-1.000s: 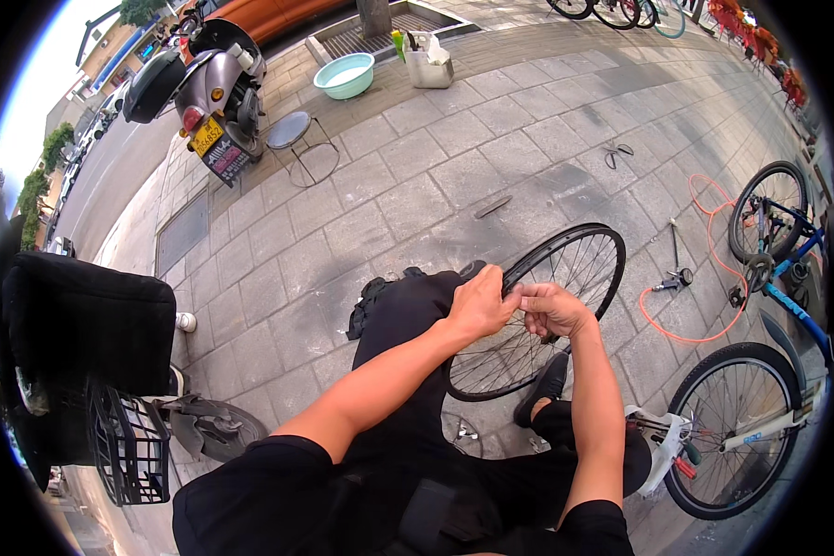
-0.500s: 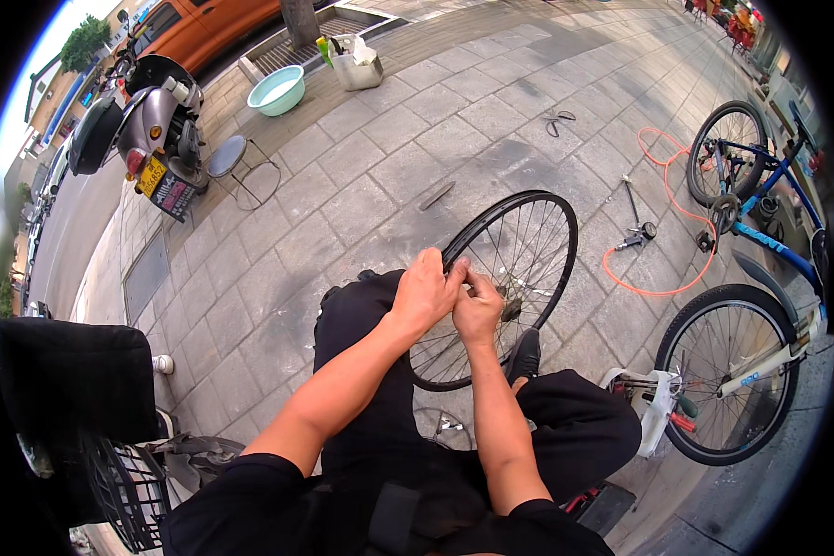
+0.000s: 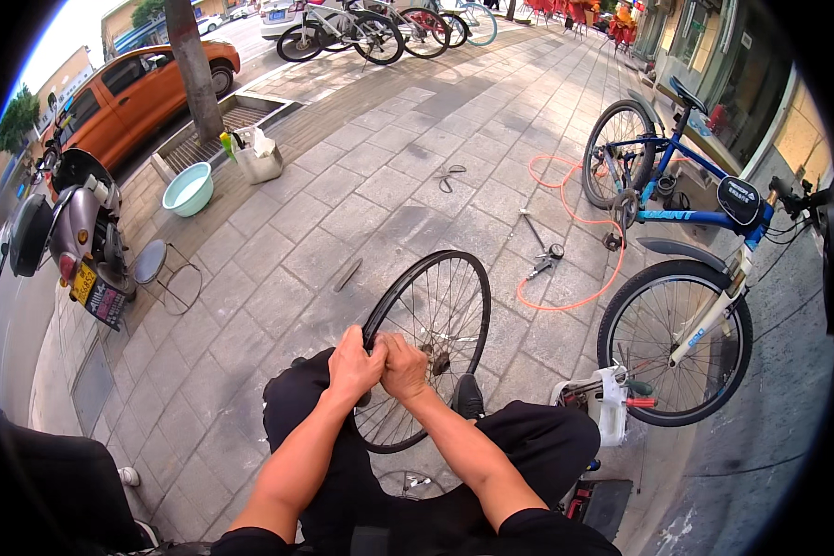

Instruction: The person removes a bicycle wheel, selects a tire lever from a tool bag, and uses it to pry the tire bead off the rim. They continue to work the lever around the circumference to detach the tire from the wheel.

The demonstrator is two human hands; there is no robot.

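1 bike wheel (image 3: 435, 334), gripped by left hand (image 3: 354, 364) & right hand (image 3: 404, 364).

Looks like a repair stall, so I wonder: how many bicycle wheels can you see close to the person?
3: a loose wheel gripped by both hands, plus the blue bicycle's front wheel at right and rear wheel beyond. More stand on parked bicycles far off, partly hidden.
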